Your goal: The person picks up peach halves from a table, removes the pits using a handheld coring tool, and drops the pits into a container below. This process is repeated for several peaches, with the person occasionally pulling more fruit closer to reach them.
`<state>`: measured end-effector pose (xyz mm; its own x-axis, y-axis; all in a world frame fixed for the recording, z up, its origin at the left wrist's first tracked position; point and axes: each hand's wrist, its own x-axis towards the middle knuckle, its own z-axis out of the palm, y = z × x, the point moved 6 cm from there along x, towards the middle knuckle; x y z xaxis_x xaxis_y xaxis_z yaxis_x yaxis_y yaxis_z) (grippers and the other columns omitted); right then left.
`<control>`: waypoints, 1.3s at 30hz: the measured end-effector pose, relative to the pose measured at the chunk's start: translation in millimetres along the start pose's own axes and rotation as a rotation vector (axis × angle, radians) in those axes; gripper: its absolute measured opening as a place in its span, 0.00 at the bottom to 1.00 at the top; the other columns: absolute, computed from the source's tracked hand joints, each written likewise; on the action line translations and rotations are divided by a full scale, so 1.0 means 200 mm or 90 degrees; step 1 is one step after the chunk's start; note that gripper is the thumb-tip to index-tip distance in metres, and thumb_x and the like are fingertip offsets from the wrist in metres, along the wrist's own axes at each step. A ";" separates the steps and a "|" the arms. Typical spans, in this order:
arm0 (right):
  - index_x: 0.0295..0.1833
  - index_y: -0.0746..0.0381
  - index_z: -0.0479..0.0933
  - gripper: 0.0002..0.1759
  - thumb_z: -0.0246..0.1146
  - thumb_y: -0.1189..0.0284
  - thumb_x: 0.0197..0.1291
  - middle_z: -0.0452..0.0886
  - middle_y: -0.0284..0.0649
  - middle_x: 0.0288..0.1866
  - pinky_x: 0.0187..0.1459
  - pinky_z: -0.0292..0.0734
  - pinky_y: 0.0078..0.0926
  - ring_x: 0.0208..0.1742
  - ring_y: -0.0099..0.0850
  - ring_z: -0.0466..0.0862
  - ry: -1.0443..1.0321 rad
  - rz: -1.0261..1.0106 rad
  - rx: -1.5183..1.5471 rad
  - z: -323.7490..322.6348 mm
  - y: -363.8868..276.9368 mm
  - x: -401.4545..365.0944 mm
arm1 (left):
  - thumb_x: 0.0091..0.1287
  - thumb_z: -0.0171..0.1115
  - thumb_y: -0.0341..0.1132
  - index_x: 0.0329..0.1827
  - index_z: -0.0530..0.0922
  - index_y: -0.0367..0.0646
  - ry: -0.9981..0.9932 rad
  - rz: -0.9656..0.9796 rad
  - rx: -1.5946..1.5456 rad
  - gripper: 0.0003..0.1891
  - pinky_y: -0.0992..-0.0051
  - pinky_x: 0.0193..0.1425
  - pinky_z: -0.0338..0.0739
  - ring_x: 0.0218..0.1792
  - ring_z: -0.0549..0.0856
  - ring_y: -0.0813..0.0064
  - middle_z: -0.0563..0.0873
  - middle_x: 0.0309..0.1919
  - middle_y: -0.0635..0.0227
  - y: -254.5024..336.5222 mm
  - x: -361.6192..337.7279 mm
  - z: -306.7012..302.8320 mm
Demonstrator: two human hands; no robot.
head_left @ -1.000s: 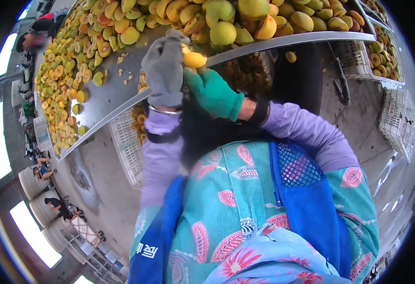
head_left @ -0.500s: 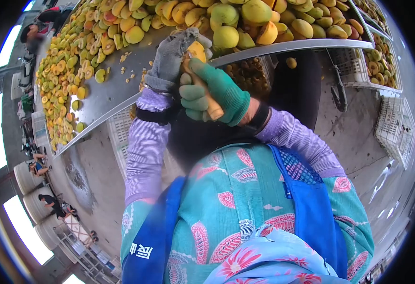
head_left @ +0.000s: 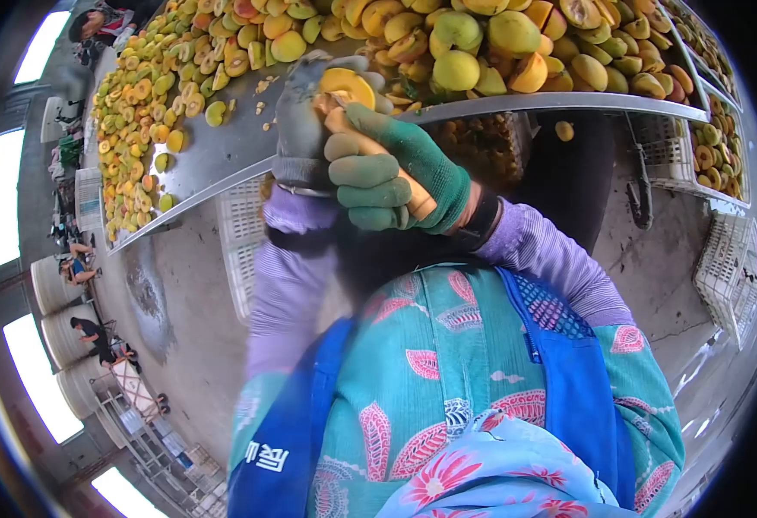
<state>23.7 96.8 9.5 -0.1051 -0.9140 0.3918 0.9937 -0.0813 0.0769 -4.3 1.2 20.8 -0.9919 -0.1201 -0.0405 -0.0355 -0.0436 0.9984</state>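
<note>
In a grey glove, my left hand (head_left: 296, 125) is closed around a yellow peach half (head_left: 351, 83), whose cut face is turned up toward me. My right hand (head_left: 387, 173), in a green glove, wraps its fingers round the wooden handle (head_left: 420, 200) of a pitting tool. The tool's working end meets the fruit, but its exact shape is hard to make out. Both hands are close together at the near rim of a metal table (head_left: 249, 116). Past them lies a pile of whole and halved peaches (head_left: 482, 43).
Below the table stands a white crate (head_left: 242, 237). More crates of peaches (head_left: 717, 147) stand at the right, with stacked white crates (head_left: 728, 272) on the floor (head_left: 197, 285). Several people (head_left: 93, 337) are at the far left near large tubs (head_left: 59, 332).
The peach half has turned, so more of its cut face shows. The right hand and handle have shifted slightly right in view. The whole scene has also shifted with the camera.
</note>
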 end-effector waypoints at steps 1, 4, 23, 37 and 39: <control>0.34 0.53 0.69 0.21 0.46 0.50 0.73 0.65 0.22 0.18 0.20 0.60 0.20 0.16 0.18 0.63 0.022 0.006 -0.030 0.02 0.02 0.01 | 0.74 0.51 0.42 0.44 0.79 0.39 0.072 -0.012 -0.022 0.15 0.79 0.36 0.76 0.30 0.79 0.78 0.82 0.29 0.68 -0.02 -0.09 -0.07; 0.37 0.53 0.70 0.20 0.48 0.49 0.71 0.66 0.23 0.18 0.20 0.61 0.19 0.15 0.18 0.64 0.133 0.019 -0.129 0.03 0.03 -0.13 | 0.73 0.51 0.38 0.49 0.75 0.42 0.266 -0.058 -0.014 0.11 0.76 0.38 0.78 0.31 0.81 0.75 0.82 0.32 0.69 -0.13 -0.32 -0.40; 0.41 0.60 0.72 0.19 0.56 0.54 0.68 0.72 0.30 0.21 0.20 0.67 0.18 0.17 0.18 0.71 0.655 -0.231 -0.816 -0.01 -0.39 -0.24 | 0.71 0.53 0.42 0.68 0.66 0.35 -0.051 0.021 0.097 0.27 0.75 0.45 0.83 0.46 0.85 0.66 0.81 0.53 0.56 -0.06 0.31 -0.33; 0.40 0.65 0.74 0.21 0.54 0.55 0.69 0.81 0.50 0.28 0.35 0.75 0.43 0.31 0.50 0.82 0.669 -0.244 -1.355 -0.06 -0.25 -0.18 | 0.69 0.59 0.34 0.51 0.77 0.33 0.137 0.167 -0.049 0.14 0.75 0.41 0.80 0.35 0.84 0.72 0.85 0.37 0.61 -0.06 0.03 0.04; 0.42 0.66 0.74 0.22 0.54 0.55 0.69 0.80 0.52 0.27 0.34 0.75 0.44 0.31 0.51 0.81 0.653 -0.298 -1.346 0.01 -0.22 -0.17 | 0.72 0.55 0.39 0.48 0.77 0.31 0.175 0.116 -0.176 0.16 0.77 0.38 0.79 0.33 0.83 0.73 0.85 0.35 0.60 -0.08 0.03 0.04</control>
<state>-16.3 131.3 -5.8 -0.8482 -0.4952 0.1882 -0.3303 0.2166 -0.9187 -10.8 9.2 4.9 -0.9084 -0.4084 0.0895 0.2086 -0.2571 0.9436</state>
